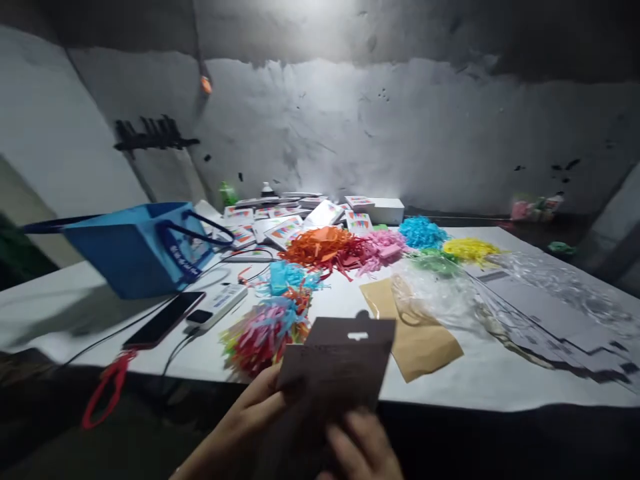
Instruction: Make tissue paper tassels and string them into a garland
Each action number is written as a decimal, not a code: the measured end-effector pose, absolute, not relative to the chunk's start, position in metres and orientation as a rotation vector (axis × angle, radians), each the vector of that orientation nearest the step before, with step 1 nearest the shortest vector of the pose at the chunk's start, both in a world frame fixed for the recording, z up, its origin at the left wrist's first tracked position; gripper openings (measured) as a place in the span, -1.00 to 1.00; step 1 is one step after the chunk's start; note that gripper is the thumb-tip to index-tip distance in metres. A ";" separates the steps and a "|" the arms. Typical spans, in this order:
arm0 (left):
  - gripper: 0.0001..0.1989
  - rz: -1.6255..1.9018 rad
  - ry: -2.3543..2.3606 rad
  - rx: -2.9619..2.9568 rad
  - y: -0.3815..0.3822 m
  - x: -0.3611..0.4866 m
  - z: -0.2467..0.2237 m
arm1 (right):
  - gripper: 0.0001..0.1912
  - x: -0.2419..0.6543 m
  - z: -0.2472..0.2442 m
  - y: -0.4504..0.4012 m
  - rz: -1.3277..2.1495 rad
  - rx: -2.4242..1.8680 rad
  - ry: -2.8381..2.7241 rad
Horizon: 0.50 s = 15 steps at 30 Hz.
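Observation:
My left hand (260,410) is closed on the left side of a thin dark cardboard box (345,373) with a hang-hole tab at its top. The box is held upright at the table's front edge, its face in shadow. Over the lower front of the box is my right hand (365,447), its bent fingers smeared by motion; I cannot tell whether they grip it. Just behind the box lies a bundle of multicoloured paper-strip tassels (270,327), with a light blue tassel bunch (290,277) beyond it.
White table (320,300) with orange (320,247), pink (383,250), blue (423,232) and yellow (470,249) tassel piles. Left: a blue bag (130,253), phone (167,320) and power strip (220,305). Right: a brown paper envelope (420,337), clear plastic (440,293) and flat cardboard sheets (550,320). Printed boxes (285,230) stand behind.

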State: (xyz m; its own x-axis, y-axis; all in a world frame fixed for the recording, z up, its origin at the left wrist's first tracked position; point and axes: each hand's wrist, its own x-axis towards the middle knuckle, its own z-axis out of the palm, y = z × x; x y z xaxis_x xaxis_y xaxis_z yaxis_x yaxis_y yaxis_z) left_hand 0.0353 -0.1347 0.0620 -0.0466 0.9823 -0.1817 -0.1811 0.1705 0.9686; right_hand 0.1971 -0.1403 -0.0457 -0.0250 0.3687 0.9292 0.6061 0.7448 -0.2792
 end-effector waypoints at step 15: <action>-0.52 0.850 0.714 0.739 -0.124 0.049 0.022 | -0.66 0.282 0.000 -0.122 0.198 -0.791 -1.856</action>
State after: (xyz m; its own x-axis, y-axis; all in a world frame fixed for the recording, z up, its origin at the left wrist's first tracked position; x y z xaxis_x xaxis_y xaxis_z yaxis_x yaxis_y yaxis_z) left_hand 0.0494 -0.1240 0.0216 0.4698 0.8466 -0.2501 -0.3928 0.4542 0.7996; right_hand 0.2823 -0.1217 0.0000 -0.2211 0.6022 0.7671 0.4269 0.7670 -0.4790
